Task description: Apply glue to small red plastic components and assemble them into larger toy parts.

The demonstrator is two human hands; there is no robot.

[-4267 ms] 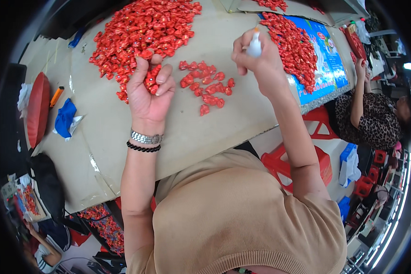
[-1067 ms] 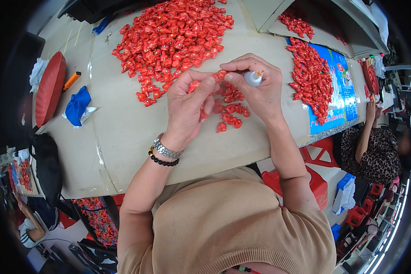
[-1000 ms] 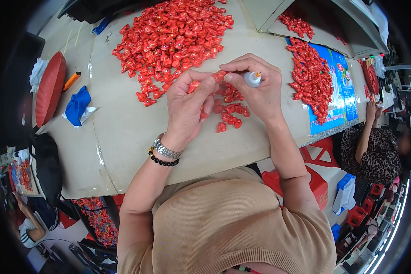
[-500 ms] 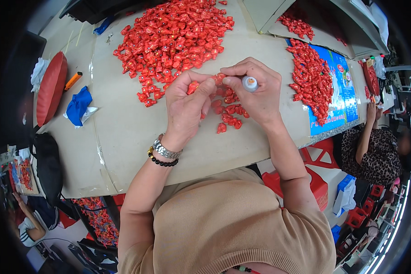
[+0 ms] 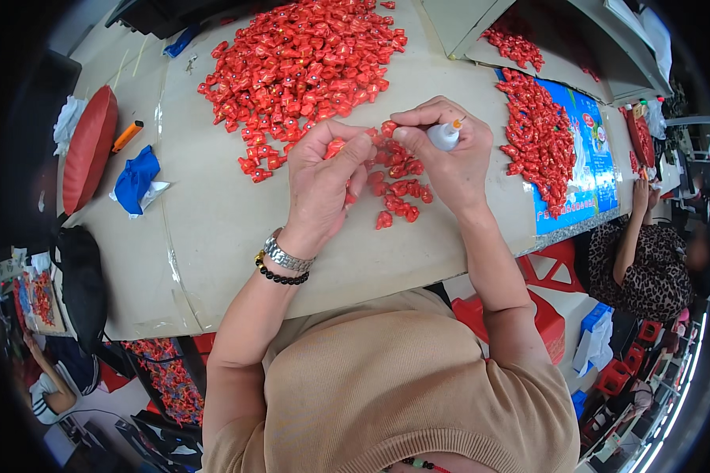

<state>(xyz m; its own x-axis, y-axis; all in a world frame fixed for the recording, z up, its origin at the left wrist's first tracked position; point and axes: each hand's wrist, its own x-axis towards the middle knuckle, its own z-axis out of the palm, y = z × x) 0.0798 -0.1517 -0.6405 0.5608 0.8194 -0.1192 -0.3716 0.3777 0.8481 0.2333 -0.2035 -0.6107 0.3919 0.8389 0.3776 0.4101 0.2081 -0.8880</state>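
Note:
Over the middle of the table, my left hand is closed around a few small red pieces, glossy and knobbly; its fingers partly hide them. Close beside it, my right hand grips a small white squeeze bottle with an orange tip, which points up and away from the left hand. Thumb and forefinger of that same hand pinch one red piece. Between and below the hands lie several loose red pieces. Just beyond them spreads a large heap of similar red pieces, some showing dark and pale dots.
More red pieces cover a blue printed sheet at right, beside a grey metal housing. At left are a red oval tray, an orange marker and a blue cloth. A person in leopard print sits at far right.
My right hand has shifted slightly right and tilted, so the bottle's orange tip now leans up and right. Its pinched red piece has come slightly away from my left hand, which stays nearly still.

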